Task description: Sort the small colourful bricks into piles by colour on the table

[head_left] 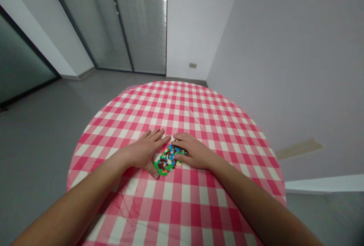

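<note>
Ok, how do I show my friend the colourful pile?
Find the round pink-and-white checked tablecloth. Between the left hand and right hand lies a heap of tiny building bricks, the only green, blue and brown thing on the cloth.

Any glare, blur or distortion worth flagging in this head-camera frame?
Head view: wide-angle distortion leans the wall and stretches the forearms; light is soft and even, with faint shadows under the left hand and right hand; the window blinds glare along one edge; the small plastic bricks look slightly soft.
</note>
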The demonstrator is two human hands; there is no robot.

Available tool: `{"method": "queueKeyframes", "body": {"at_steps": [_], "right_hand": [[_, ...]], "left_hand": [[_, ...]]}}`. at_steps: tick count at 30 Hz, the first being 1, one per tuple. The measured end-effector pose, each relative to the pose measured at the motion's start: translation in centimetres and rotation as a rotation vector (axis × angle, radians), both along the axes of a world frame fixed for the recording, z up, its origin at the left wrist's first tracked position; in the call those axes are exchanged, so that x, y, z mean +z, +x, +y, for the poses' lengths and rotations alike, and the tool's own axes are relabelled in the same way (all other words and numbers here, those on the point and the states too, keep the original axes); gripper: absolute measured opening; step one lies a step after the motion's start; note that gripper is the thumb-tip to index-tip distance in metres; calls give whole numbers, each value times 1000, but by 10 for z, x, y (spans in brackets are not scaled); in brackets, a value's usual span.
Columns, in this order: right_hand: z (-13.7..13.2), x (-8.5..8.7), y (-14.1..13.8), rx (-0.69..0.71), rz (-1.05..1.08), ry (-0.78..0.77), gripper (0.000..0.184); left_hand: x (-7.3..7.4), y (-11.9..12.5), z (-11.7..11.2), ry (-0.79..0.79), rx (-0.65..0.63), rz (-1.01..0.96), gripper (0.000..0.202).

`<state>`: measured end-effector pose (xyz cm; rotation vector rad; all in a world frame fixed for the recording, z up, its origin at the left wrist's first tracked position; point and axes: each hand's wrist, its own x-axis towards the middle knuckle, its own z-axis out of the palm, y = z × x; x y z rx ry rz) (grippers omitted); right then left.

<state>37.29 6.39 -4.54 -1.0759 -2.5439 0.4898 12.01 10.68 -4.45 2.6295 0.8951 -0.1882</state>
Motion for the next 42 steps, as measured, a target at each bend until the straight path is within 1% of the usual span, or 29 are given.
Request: {"method": "queueKeyframes", "body": {"at_steps": [5,9,12,14,16,18,19,21,24,26,29,31,32,33,35,37,39,42], "right_hand": [[1,3,6,13,26,-17,35],[1,10,15,-12,33,-34,25],[2,14,22,-37,82,-106,25],[4,14,27,-90,123,-149,28],[8,12,31,-179,135,-151,28],[11,9,34,-259,102,-120,26],[12,8,35,-283,83,-107,25],[14,7,35,-295,68,-106,25],[11,7,32,-256,106,-168,25],[8,6,30,-229,147,-255,25],[4,4,29,-198,243,-421,25],[4,1,28,-199,301,-469,26],[4,-1,27,-225,323,-448,26],[6,-2,26,-271,335,-395,26],[10,-6,23,-381,319,-227,24],[14,-9,19,-445,251,-76,24],[18,-12,17,-444,183,-16,23],[21,-14,14,-413,99,5,19]], "left_hand": [[-6,8,6,22,-18,-37,115],[-8,17,3,26,-54,-124,105],[-8,24,-1,11,-81,-196,98],[-7,27,-3,1,-73,-249,93],[-3,28,-3,13,-17,-322,78],[2,27,-1,37,62,-392,54],[5,26,0,41,92,-415,44],[10,22,4,26,141,-431,31],[11,17,9,-47,216,-404,27],[9,16,10,-128,240,-388,28],[7,18,9,-204,217,-391,31],[7,21,6,-206,184,-395,33],[8,22,5,-200,166,-393,33],[9,24,4,-191,148,-387,32],[9,26,2,-161,121,-372,31],[7,28,2,-120,102,-368,30],[3,30,2,-82,77,-380,27],[-3,32,2,-45,24,-412,24]]}}
